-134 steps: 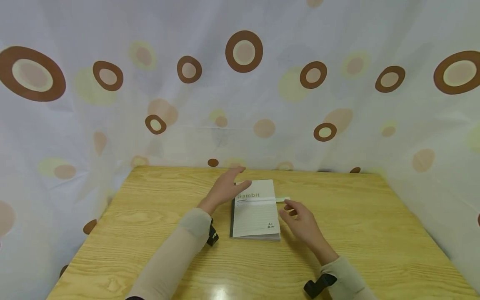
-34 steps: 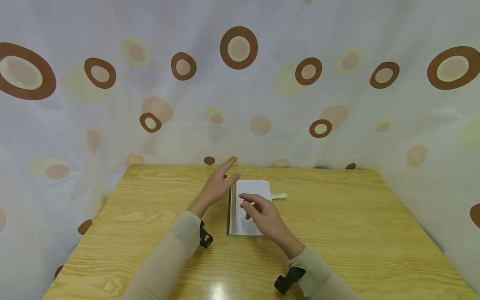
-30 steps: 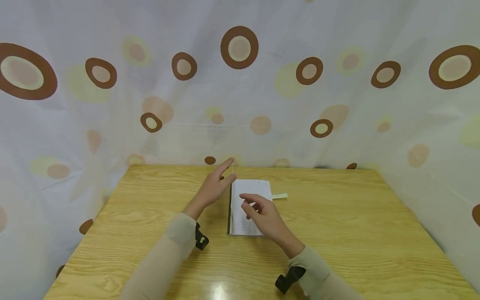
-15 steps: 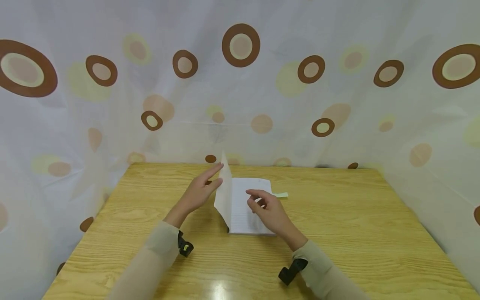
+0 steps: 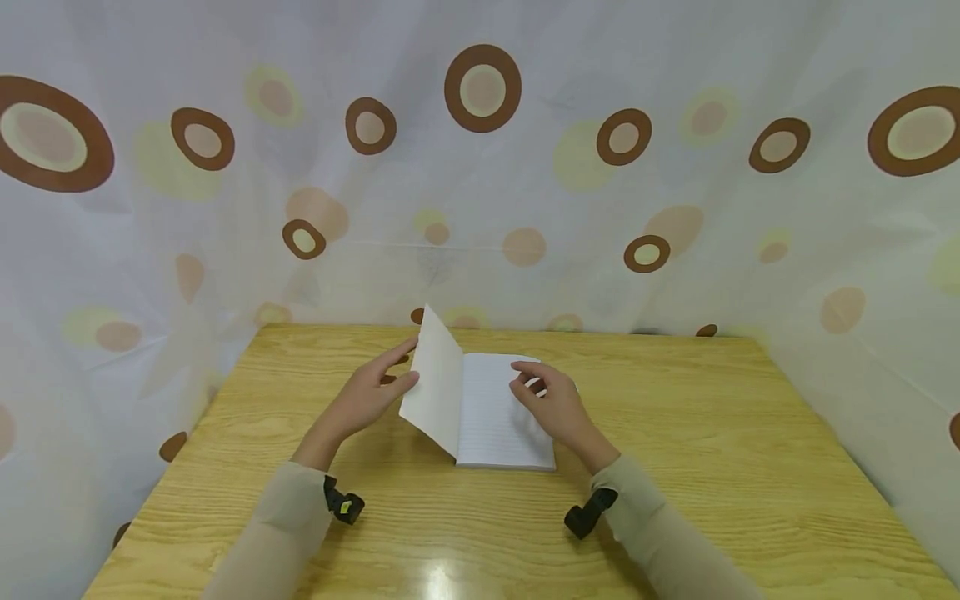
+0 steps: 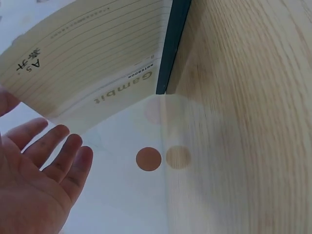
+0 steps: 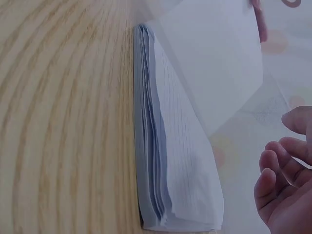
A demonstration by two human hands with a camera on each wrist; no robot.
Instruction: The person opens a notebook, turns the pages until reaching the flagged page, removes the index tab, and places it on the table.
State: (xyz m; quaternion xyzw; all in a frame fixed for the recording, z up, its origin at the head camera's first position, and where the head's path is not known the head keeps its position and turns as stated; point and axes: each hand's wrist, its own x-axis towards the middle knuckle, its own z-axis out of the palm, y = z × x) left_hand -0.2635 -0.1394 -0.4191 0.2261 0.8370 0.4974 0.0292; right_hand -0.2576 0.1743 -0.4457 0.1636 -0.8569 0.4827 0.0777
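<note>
A notebook (image 5: 495, 425) lies on the wooden table, its front cover (image 5: 438, 375) raised at a steep angle on the left and a lined white page facing up. My left hand (image 5: 366, 396) is at the cover's outer side, thumb at its free edge and fingers extended. In the left wrist view the cover (image 6: 97, 53) shows "Gambit" and a dark spine, with the left hand's (image 6: 46, 170) palm turned to it and the fingers spread. Over the page's right side hovers my right hand (image 5: 555, 404), fingers loosely bent, nothing between them. The right wrist view shows the page stack (image 7: 151, 131) edge-on.
The table (image 5: 720, 450) extends on both sides of the notebook. A white curtain (image 5: 525, 183) with brown and beige dots rises behind the table and along both sides. A black wrist camera (image 5: 345, 504) is strapped to each forearm.
The notebook was closed at first. Its cover has since swung up and leftward, the left hand moving left and down with it. The right hand has drifted right, hiding most of the pale tab.
</note>
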